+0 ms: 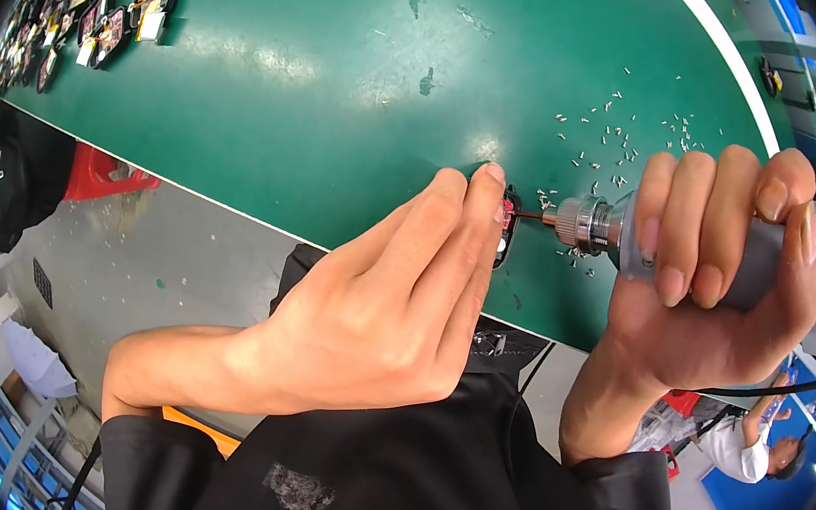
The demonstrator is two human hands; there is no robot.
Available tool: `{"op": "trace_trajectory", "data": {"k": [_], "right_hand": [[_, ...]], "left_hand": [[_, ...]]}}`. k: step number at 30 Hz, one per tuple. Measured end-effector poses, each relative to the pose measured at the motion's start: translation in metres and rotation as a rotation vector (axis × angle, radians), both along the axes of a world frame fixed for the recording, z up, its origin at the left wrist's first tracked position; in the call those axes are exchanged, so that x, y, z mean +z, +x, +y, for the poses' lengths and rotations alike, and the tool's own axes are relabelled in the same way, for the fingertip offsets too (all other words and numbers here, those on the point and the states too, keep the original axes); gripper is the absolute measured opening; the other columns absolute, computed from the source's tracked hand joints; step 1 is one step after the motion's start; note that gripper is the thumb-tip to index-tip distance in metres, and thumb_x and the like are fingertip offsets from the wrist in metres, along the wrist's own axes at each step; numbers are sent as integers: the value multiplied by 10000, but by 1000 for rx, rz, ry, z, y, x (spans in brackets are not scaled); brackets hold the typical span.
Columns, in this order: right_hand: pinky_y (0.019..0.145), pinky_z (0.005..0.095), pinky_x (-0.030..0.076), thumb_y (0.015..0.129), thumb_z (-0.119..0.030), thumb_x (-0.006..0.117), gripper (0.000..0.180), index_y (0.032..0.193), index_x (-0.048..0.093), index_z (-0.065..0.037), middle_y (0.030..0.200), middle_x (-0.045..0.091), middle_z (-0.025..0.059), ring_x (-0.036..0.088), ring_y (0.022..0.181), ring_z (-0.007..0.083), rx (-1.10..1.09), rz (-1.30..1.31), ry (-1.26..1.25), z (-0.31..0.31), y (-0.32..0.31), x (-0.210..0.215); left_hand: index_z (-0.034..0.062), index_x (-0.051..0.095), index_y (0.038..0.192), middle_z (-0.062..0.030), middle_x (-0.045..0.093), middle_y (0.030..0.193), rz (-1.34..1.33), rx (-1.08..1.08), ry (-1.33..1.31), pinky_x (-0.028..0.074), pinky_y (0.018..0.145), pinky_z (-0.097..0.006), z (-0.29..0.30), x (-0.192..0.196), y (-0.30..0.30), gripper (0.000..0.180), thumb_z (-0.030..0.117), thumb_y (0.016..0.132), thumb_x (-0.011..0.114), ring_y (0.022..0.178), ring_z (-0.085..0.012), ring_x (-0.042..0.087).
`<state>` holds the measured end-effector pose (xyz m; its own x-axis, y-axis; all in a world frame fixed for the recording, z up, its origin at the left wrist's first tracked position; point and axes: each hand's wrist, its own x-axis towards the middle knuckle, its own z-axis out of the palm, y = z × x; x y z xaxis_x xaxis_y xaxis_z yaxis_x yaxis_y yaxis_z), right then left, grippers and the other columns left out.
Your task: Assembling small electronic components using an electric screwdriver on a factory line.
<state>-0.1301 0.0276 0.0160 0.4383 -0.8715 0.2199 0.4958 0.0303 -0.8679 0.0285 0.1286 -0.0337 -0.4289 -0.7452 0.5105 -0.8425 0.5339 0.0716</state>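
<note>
- At the table's [326, 95] near edge, our left hand [370, 321] pins a small black part [506, 228], fingers closed on it.
- Our right hand [717, 280] grips the grey electric screwdriver [592, 226], its bit at the part's three o'clock side (seemingly mid-fastening).
- Loose screws [623, 134] lie at one o'clock; many similar parts [104, 9] sit at ten o'clock.

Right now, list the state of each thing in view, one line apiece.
Left hand: pressed on the small black part, fingers together.
Small black part: held at the mat's near edge.
Right hand: closed around the electric screwdriver.
Electric screwdriver: level, bit at the part.
Loose screws: scattered on the green mat.
</note>
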Motion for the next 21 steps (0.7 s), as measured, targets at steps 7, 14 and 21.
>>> {"op": "trace_trajectory", "data": {"k": [7, 14, 21], "right_hand": [[534, 252, 332, 930, -214, 424, 196, 872, 449, -29, 525, 368, -31, 360, 441, 78, -18, 11, 58, -11, 6, -2], [488, 245, 331, 929, -204, 383, 185, 812, 414, -64, 498, 343, -29, 297, 392, 75, 142, 102, -153, -6, 24, 1], [424, 250, 278, 889, -161, 475, 180, 768, 374, -73, 469, 341, -22, 283, 375, 75, -48, 263, -170, 12, 38, 17]], "left_hand": [[-158, 619, 871, -248, 636, 1005, -12, -1, -22, 531, 595, -321, 1, -3, 1, 241, -102, 637, 636, 787, -312, 608], [-154, 609, 917, -255, 623, 1021, 20, -31, 34, 536, 635, -340, -2, 2, 11, 286, -58, 649, 639, 825, -325, 600], [-125, 616, 967, -256, 605, 1054, -53, -40, 109, 541, 753, -365, -2, 22, 13, 340, 35, 668, 597, 937, -350, 589]]}}
